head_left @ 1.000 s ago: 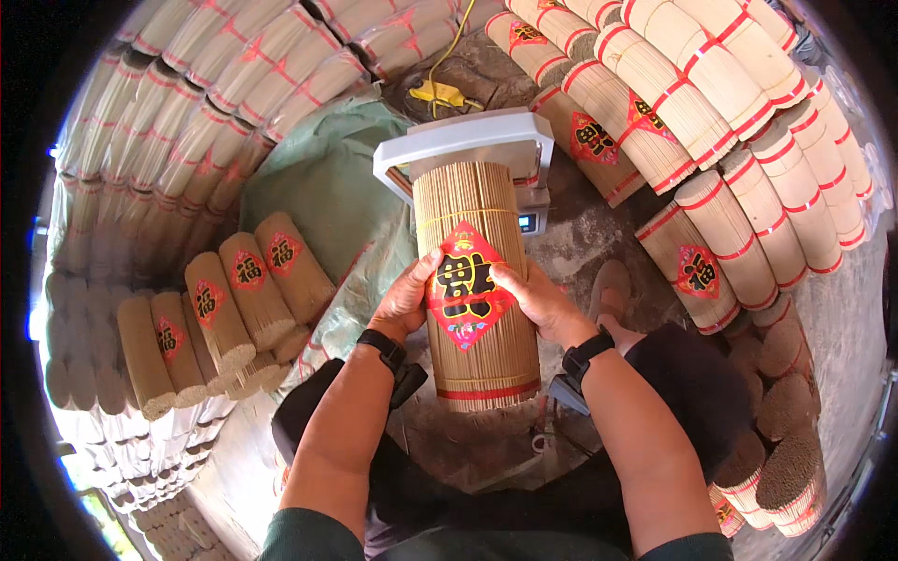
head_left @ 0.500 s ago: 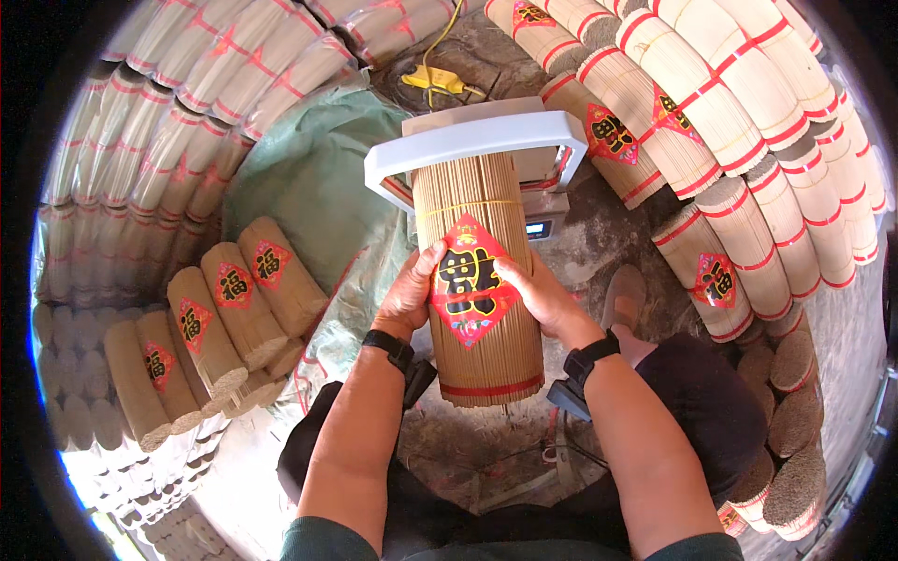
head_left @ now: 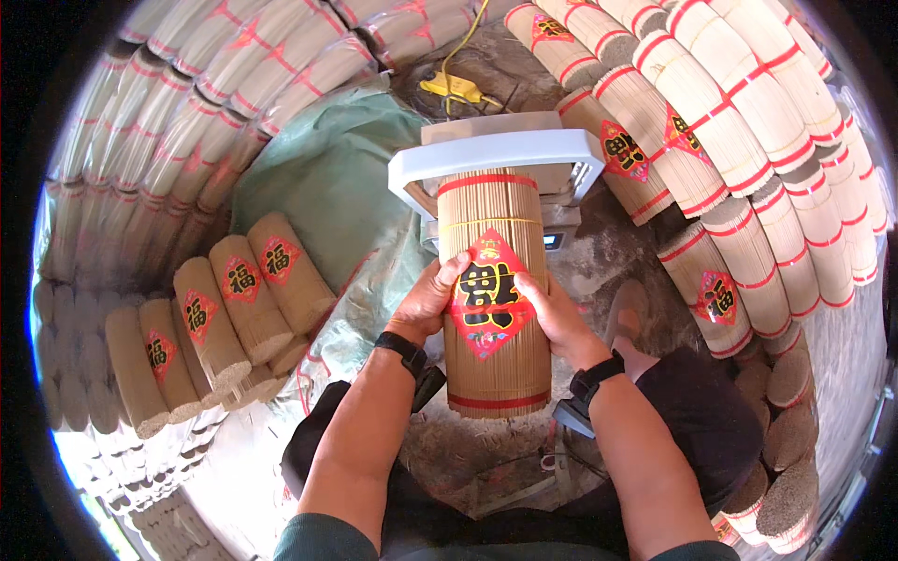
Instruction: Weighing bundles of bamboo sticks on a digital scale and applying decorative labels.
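Observation:
Between both hands is a thick cylindrical bundle of thin tan sticks. Red bands circle it near both ends, and a thin yellow tie crosses its upper part. A red diamond-shaped label with a black character faces up. My left hand is closed on the left side, its thumb at the label's edge. From the right, my right hand grips it, thumb on the label. The bundle's far end lies at a pale arched frame over a bench scale with a small lit display. The undersides of my fingers are hidden.
More labelled bundles lie on the left beside a green sheet. Plastic-wrapped bundles are stacked at far left. Banded bundles pile up on the right. A yellow power socket with its cord lies behind the scale.
The whole view has shifted slightly. The bundle sits a little nearer me relative to the arched frame, so its far red band now shows. Both hands keep their hold.

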`<state>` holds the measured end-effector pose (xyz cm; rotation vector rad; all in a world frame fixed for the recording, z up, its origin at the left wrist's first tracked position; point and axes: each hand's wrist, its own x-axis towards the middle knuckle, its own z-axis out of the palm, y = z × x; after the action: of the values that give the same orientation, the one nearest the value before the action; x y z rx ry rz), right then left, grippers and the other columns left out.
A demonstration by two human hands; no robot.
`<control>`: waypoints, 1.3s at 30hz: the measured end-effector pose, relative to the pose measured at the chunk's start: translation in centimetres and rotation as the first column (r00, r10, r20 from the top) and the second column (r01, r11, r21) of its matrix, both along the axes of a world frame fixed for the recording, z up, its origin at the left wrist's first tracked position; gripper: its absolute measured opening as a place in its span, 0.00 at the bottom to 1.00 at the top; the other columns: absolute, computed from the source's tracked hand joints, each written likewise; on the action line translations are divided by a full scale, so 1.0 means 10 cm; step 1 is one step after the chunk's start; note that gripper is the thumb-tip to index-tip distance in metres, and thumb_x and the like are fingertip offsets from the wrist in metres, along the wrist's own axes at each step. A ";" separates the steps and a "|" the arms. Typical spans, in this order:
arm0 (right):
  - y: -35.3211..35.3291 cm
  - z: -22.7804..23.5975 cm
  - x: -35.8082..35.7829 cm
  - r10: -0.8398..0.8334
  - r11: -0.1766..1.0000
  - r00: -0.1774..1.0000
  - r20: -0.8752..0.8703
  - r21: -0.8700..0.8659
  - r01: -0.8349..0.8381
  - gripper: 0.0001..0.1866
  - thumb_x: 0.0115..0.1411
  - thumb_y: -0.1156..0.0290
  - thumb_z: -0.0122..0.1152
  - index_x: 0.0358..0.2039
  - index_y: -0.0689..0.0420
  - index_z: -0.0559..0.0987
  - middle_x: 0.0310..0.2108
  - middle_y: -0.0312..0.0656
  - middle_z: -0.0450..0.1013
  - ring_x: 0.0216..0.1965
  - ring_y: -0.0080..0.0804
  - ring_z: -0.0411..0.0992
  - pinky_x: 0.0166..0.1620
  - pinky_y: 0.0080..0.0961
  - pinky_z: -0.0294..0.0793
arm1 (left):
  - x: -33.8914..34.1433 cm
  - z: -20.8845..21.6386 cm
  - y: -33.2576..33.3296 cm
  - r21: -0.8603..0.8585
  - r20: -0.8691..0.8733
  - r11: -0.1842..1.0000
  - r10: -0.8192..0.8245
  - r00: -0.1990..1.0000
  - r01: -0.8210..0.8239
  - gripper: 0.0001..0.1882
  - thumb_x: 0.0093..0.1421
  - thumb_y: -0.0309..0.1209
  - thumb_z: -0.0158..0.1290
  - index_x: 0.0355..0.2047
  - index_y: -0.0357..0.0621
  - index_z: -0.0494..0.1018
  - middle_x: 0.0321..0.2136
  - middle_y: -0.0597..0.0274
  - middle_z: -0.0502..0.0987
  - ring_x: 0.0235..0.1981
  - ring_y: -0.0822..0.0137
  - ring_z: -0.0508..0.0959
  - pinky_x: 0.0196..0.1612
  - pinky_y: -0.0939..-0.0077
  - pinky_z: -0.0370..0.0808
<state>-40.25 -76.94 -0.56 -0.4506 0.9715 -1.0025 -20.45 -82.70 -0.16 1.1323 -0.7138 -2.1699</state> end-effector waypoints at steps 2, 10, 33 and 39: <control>0.00 0.00 -0.02 0.016 1.000 1.000 -0.006 0.011 -0.016 0.30 0.58 0.56 0.61 0.52 0.64 0.65 0.43 0.44 0.72 0.43 0.27 0.71 0.46 0.27 0.71 | -0.02 0.04 0.02 0.005 -0.030 1.000 -0.028 0.999 0.028 0.41 0.52 0.54 0.60 0.55 0.35 0.62 0.47 0.57 0.74 0.45 0.68 0.76 0.50 0.71 0.73; -0.03 -0.03 -0.04 0.040 0.999 0.999 -0.015 0.024 -0.039 0.32 0.58 0.54 0.61 0.53 0.65 0.63 0.45 0.45 0.70 0.44 0.29 0.71 0.47 0.29 0.71 | -0.05 0.09 0.03 0.003 -0.078 1.000 0.016 0.997 -0.016 0.38 0.53 0.52 0.59 0.54 0.35 0.64 0.45 0.56 0.76 0.43 0.68 0.77 0.48 0.70 0.75; -0.06 -0.01 -0.04 0.082 0.993 0.996 -0.017 0.087 -0.080 0.33 0.58 0.52 0.59 0.55 0.62 0.63 0.47 0.42 0.70 0.46 0.29 0.71 0.48 0.29 0.72 | 0.04 0.13 0.33 -0.120 -0.016 0.992 0.030 0.999 -0.032 0.45 0.54 0.58 0.55 0.60 0.36 0.55 0.50 0.56 0.72 0.49 0.68 0.73 0.53 0.72 0.71; -0.06 0.13 0.02 0.083 0.993 0.992 -0.096 0.089 -0.074 0.32 0.60 0.52 0.57 0.55 0.62 0.64 0.49 0.42 0.70 0.47 0.29 0.71 0.49 0.28 0.72 | 0.02 0.07 0.44 -0.134 -0.040 0.977 0.162 0.986 -0.166 0.41 0.50 0.46 0.65 0.52 0.29 0.59 0.43 0.51 0.75 0.42 0.66 0.77 0.47 0.68 0.76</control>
<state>-40.04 -77.54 0.78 -0.4672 1.0739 -0.8708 -20.26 -78.29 0.51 1.0488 -0.7191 -1.9638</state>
